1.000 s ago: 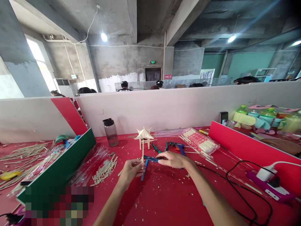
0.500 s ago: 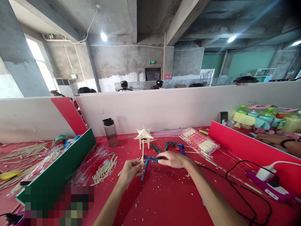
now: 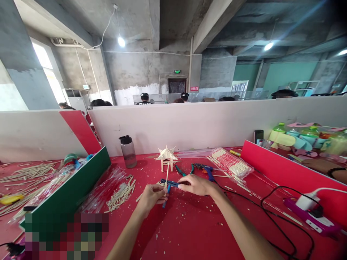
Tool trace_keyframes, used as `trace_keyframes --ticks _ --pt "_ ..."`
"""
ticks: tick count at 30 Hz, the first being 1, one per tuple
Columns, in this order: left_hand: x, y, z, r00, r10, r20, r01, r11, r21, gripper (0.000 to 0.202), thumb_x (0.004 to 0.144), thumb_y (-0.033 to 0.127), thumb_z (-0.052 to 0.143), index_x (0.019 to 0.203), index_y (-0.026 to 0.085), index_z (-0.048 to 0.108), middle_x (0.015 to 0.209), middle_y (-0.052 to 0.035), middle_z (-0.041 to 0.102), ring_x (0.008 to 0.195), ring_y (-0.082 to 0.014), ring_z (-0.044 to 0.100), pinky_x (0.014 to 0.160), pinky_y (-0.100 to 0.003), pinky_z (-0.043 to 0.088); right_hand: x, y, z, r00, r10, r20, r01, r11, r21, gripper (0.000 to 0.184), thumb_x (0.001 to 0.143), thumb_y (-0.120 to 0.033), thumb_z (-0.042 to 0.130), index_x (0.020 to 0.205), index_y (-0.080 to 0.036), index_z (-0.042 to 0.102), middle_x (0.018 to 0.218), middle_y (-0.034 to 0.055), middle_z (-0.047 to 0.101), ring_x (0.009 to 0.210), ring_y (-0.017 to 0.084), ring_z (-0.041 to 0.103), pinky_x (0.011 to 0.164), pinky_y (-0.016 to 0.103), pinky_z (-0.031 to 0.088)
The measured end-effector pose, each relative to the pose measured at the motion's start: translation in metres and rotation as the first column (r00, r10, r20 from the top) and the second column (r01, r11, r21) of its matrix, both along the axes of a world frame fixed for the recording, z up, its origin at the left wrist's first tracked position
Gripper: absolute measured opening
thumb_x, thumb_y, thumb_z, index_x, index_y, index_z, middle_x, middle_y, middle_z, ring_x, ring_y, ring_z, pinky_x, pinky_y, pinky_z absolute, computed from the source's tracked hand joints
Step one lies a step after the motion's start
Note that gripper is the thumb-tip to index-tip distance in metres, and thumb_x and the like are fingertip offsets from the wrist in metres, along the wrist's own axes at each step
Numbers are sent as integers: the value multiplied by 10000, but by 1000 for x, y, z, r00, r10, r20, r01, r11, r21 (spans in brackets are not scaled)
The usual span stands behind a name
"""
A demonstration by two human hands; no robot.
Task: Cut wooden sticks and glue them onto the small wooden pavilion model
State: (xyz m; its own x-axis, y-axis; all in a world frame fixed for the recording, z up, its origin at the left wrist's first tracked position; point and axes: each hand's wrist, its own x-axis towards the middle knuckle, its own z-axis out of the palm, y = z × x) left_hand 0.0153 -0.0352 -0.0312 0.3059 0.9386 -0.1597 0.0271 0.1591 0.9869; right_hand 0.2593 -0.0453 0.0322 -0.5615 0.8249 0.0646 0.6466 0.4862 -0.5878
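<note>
Fingers of the left hand [image 3: 152,198] pinch the lower part of a thin, pale wooden stick [image 3: 167,172] that tilts slightly, its upper end overlapping, in this view, a small pale wooden pavilion model [image 3: 167,155] with a pointed, flared roof. The right hand [image 3: 195,185] has its fingers closed around a slim dark blue hand tool [image 3: 170,182], whose tip crosses the stick just above the left fingers; whether its blades bite cannot be told. A blue rod-like piece [image 3: 165,203] shows just beside the left hand.

The stick is above the middle of the red tabletop [image 3: 187,231], which is strewn with pale chips. Green-handled pliers [image 3: 179,171] and a blue glue gun [image 3: 208,172] lie beyond the right hand, near a clear plastic packet of pale sticks [image 3: 230,161]. Left of the left hand lies a heap of short cut wooden pieces [image 3: 120,196], beside crumpled clear plastic wrapping [image 3: 96,193]. A smoky-grey bottle with a black lid [image 3: 128,152] stands behind them.
</note>
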Motion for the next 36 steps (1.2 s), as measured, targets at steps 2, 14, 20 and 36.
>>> trace_keyframes --ticks 2,14,20,36 --pt "-1 0 0 1000 -2 -2 2 1000 2 521 552 564 851 755 105 709 746 -89 723 625 -146 664 626 -247 548 -1 0 1 1000 13 -2 -13 1000 -6 435 927 -497 465 1065 -184 734 1012 63 757 905 231 678 752 272 452" --pt "1 -1 1 1000 5 -20 -4 1000 4 518 525 561 865 717 102 719 727 -112 713 614 -156 658 618 -259 550 0 1 -2 1000 26 -16 -26 999 -25 399 916 -479 488 965 -175 743 832 32 732 750 179 632 625 236 374" --pt "0 1 0 998 4 -57 -3 1000 20 535 526 574 854 741 98 739 719 -113 716 608 -155 654 611 -255 544 -3 3 -5 1000 -19 24 20 999 -37 513 910 -594 453 855 -161 723 758 43 713 669 166 600 592 245 359" --pt "-4 1 7 999 36 -18 -35 999 29 501 493 539 871 677 94 733 610 -67 675 564 -165 637 610 -276 537 -19 -5 -4 992 -61 114 60 998 8 412 1003 -480 332 917 -195 618 880 55 684 818 194 605 706 274 384"
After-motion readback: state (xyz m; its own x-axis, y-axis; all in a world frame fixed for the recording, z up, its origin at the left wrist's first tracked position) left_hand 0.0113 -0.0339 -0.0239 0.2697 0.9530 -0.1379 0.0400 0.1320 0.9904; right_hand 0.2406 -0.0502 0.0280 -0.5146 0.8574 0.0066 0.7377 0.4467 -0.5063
